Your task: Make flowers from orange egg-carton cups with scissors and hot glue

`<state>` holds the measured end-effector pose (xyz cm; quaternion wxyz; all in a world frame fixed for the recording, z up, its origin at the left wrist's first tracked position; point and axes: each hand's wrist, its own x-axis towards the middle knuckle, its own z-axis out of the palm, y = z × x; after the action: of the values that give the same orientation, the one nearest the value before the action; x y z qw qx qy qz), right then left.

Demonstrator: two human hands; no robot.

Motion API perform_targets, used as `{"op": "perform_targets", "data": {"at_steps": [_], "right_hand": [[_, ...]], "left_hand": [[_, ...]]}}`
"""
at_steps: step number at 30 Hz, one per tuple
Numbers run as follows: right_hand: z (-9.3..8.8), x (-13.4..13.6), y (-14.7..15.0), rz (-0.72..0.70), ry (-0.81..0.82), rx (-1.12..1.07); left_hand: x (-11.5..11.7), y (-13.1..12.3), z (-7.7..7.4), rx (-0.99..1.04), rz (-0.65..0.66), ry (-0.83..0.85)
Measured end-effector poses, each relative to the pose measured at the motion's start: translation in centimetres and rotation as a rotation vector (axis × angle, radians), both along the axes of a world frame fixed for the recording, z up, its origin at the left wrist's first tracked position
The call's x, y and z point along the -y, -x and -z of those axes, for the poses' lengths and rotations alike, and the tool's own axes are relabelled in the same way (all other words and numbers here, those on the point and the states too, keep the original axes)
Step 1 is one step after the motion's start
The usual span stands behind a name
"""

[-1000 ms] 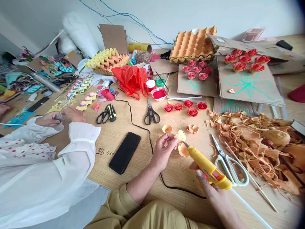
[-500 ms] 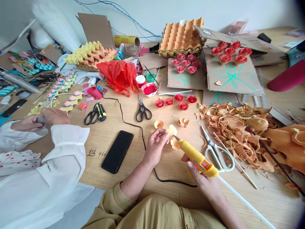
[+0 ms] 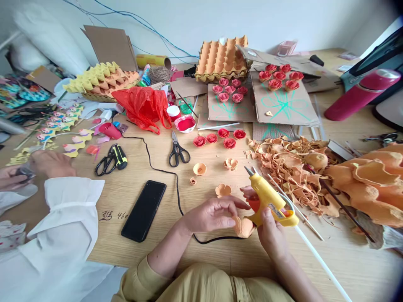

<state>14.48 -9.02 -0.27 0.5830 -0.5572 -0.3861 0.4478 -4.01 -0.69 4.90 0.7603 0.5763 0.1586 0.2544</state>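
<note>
My right hand (image 3: 273, 235) is wrapped round a yellow glue gun (image 3: 266, 191), its nozzle pointing up and left and a white glue stick (image 3: 321, 262) trailing from its back. My left hand (image 3: 217, 213) is closed on an orange petal piece (image 3: 243, 227) beside the gun's handle; the fingertips partly overlap it. Beyond my hands lie a flower-shaped orange piece (image 3: 223, 190), a round orange cup (image 3: 199, 169), a small rolled piece (image 3: 193, 181) and a stacked petal cup (image 3: 231, 164). Several red paper roses (image 3: 229, 143) sit farther back.
Black scissors (image 3: 178, 153) and a phone (image 3: 144, 210) lie left of centre. Orange scraps (image 3: 292, 172) and a wooden stick are at right. A person's white sleeve (image 3: 69, 209) reaches in at left. A pink bottle (image 3: 362, 95) lies back right.
My left hand has moved down and right, towards the glue gun's handle. The gun has turned more upright. The view has shifted right, and the small rolled piece now shows on the table.
</note>
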Motion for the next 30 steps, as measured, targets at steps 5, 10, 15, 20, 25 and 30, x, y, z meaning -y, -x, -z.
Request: {"op": "perform_targets", "data": {"at_steps": [5,10,15,20,25,30], "right_hand": [[-1.0,-0.5,0.3,-0.096,0.139,-0.081],[-2.8,-1.3,0.6,-0.227,0.122,-0.093],[-3.1,-1.5,0.7,-0.232,0.051,-0.114],[-2.5,-1.6,0.6,-0.218,0.030,-0.213],[-2.1,-1.9,0.0,-0.073,-0.057,-0.194],[-2.4,-2.2,-0.3,0.030,-0.156,-0.354]], "left_hand": [[1.1,-1.3,0.9,-0.028,0.081,-0.216],[2.1,-1.8,1.2,-0.066,0.032,-0.236],[2.3,-1.7,1.2,-0.062,-0.124,-0.220],[1.9,-1.2,0.7,-0.060,-0.252,-0.206],[1.3,-0.5,0.3,-0.124,-0.390,-0.300],[0.8,0.0,0.1,-0.163,-0.456,-0.355]]}}
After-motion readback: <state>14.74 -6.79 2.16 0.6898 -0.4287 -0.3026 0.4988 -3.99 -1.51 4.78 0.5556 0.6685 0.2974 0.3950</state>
